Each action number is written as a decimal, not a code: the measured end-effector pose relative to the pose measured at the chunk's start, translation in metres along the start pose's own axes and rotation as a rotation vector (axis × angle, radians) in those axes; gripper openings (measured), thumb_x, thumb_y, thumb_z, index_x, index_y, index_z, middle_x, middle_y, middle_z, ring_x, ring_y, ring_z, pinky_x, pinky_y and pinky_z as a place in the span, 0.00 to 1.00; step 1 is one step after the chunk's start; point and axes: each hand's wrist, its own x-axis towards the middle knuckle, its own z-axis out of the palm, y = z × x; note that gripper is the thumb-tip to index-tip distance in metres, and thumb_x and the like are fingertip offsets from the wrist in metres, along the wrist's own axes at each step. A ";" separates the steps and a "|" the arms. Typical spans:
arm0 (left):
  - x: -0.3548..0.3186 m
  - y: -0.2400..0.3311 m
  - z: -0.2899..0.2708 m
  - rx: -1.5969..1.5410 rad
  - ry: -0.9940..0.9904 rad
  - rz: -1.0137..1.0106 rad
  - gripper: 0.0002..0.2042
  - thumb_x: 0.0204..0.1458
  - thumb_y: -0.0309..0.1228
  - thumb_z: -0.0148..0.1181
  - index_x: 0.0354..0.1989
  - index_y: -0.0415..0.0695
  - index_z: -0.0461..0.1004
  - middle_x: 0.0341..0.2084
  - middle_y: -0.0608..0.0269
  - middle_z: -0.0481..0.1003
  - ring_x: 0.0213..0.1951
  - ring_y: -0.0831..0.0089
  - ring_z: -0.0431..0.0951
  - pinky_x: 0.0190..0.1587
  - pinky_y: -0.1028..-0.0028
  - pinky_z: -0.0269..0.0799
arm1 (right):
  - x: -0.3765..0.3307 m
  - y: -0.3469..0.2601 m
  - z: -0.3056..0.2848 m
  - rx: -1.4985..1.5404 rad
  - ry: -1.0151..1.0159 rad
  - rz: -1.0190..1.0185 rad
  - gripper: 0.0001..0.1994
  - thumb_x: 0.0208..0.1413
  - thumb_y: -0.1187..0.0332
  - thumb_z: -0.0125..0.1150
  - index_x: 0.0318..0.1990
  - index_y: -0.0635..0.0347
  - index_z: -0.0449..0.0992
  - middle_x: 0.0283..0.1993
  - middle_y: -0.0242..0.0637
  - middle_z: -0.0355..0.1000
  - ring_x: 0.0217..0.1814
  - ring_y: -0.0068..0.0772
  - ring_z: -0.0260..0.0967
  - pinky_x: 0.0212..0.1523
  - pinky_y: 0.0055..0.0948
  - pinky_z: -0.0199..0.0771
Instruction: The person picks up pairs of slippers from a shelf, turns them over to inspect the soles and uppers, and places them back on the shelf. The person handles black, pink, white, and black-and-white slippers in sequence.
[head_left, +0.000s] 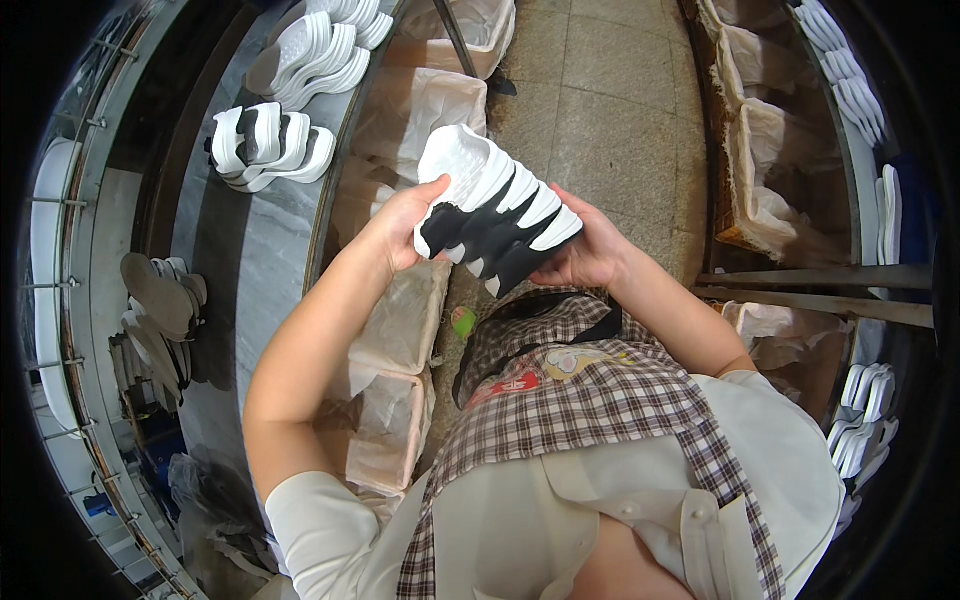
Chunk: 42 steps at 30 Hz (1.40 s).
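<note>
Both of my hands hold a nested stack of white and black shoe soles [497, 207] in front of my body, above the floor. My left hand [405, 222] grips the stack's left end, its thumb lying on the topmost white sole. At the opposite end, my right hand [592, 248] closes round the edges of the lower soles. The top sole faces up, showing its textured white inside, while black parts show along the near side of the stack. Some of my right fingers are hidden beneath it.
On my left, a grey worktop [255, 235] carries stacked white-and-black soles [272, 145] and grey-brown soles [165, 300]. Plastic-lined bins [385, 425] stand beside it. More lined bins [760, 175] and white soles [860, 415] line the right, near metal bars [815, 290].
</note>
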 end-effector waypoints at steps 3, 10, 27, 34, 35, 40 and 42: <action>0.000 0.000 -0.001 -0.002 -0.010 0.012 0.20 0.59 0.39 0.45 0.54 0.37 0.65 0.45 0.54 0.74 0.42 0.67 0.78 0.41 0.72 0.77 | 0.000 0.000 0.000 0.010 -0.014 0.008 0.29 0.56 0.42 0.45 0.58 0.50 0.62 0.62 0.46 0.56 0.61 0.50 0.54 0.55 0.58 0.59; 0.000 -0.002 -0.004 0.079 0.015 -0.005 0.23 0.60 0.46 0.40 0.55 0.42 0.64 0.47 0.58 0.72 0.45 0.67 0.75 0.43 0.62 0.72 | 0.000 0.002 0.001 0.011 -0.011 0.004 0.29 0.56 0.42 0.46 0.58 0.50 0.62 0.62 0.46 0.56 0.62 0.51 0.53 0.56 0.57 0.58; -0.014 -0.003 0.015 0.041 0.159 0.014 0.20 0.55 0.43 0.51 0.50 0.42 0.69 0.38 0.61 0.77 0.34 0.74 0.79 0.24 0.78 0.76 | -0.004 0.003 0.006 -0.030 0.020 -0.007 0.28 0.57 0.42 0.44 0.58 0.50 0.63 0.61 0.45 0.58 0.61 0.49 0.54 0.56 0.56 0.57; -0.011 0.000 0.010 0.095 0.111 -0.001 0.22 0.60 0.45 0.40 0.55 0.41 0.63 0.47 0.57 0.72 0.45 0.66 0.75 0.44 0.62 0.73 | 0.000 0.001 0.004 -0.011 -0.010 0.010 0.28 0.57 0.42 0.44 0.58 0.50 0.62 0.60 0.46 0.58 0.61 0.50 0.55 0.56 0.56 0.58; -0.010 0.000 0.009 0.117 0.110 -0.003 0.22 0.60 0.45 0.40 0.55 0.41 0.63 0.47 0.57 0.72 0.45 0.66 0.75 0.45 0.62 0.72 | 0.000 0.001 0.004 -0.010 -0.012 0.011 0.28 0.57 0.42 0.44 0.58 0.50 0.62 0.60 0.46 0.58 0.61 0.50 0.55 0.55 0.56 0.58; -0.007 0.000 0.009 0.106 0.119 0.017 0.23 0.61 0.45 0.39 0.55 0.41 0.63 0.47 0.56 0.72 0.45 0.66 0.75 0.45 0.61 0.72 | 0.001 0.000 0.001 0.001 -0.036 0.015 0.29 0.57 0.42 0.44 0.58 0.51 0.62 0.60 0.47 0.58 0.60 0.51 0.56 0.54 0.56 0.61; -0.007 0.000 0.010 0.108 0.141 0.015 0.23 0.61 0.45 0.39 0.55 0.41 0.63 0.47 0.56 0.72 0.45 0.66 0.75 0.46 0.61 0.72 | 0.001 -0.001 0.001 0.008 -0.040 0.020 0.29 0.57 0.42 0.44 0.58 0.51 0.62 0.60 0.47 0.58 0.60 0.51 0.56 0.54 0.56 0.61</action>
